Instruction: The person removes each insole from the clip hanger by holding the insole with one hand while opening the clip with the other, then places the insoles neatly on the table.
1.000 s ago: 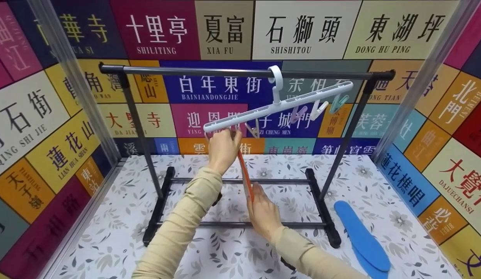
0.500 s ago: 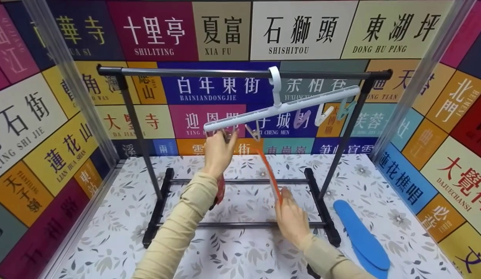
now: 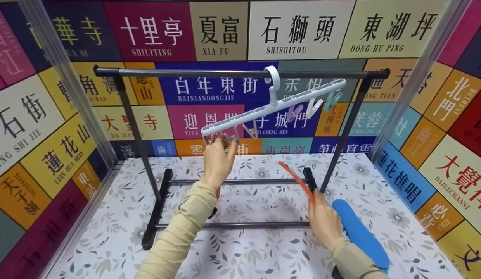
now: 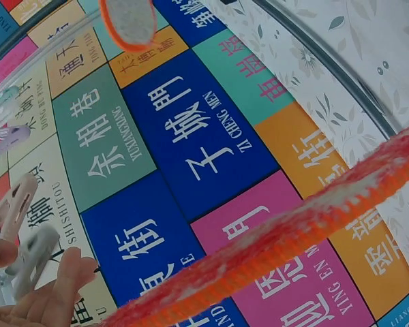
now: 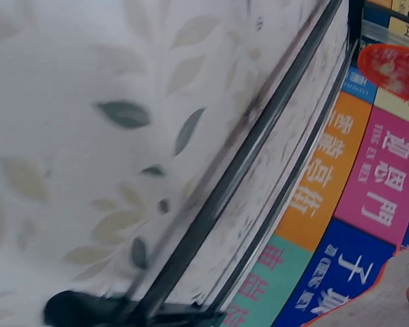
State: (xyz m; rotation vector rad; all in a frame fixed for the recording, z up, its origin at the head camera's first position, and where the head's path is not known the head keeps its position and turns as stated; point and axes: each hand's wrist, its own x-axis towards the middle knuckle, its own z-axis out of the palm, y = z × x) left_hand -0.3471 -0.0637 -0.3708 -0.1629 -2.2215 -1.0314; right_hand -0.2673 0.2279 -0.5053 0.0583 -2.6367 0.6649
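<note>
Since the white plastic hanger (image 3: 274, 104) tilts down toward my left, I'd say a tug there could make its hook slide along the black metal rail (image 3: 186, 73) or swing the lot. My left hand (image 3: 217, 161) is right at that low end, fingers curled round a grey plastic clip (image 4: 37, 259). The fuzzy red insole with an orange rim (image 4: 259, 248) hangs just below; can't tell if it's clipped or just held, so a shallow bite could drop it. My right hand (image 3: 325, 219) pinches the pale-faced, orange-edged insole (image 3: 298, 179) near the rack's right foot, so a careless turn might knock the tip on the frame. That sleeve's also over the blue foam insole (image 3: 357, 226), easy to drag. Table's got a white cloth with grey leaves (image 3: 260, 205); the walls are loud colour blocks of Chinese lettering (image 3: 298, 31), clear strips (image 3: 413, 85) down the corners.
</note>
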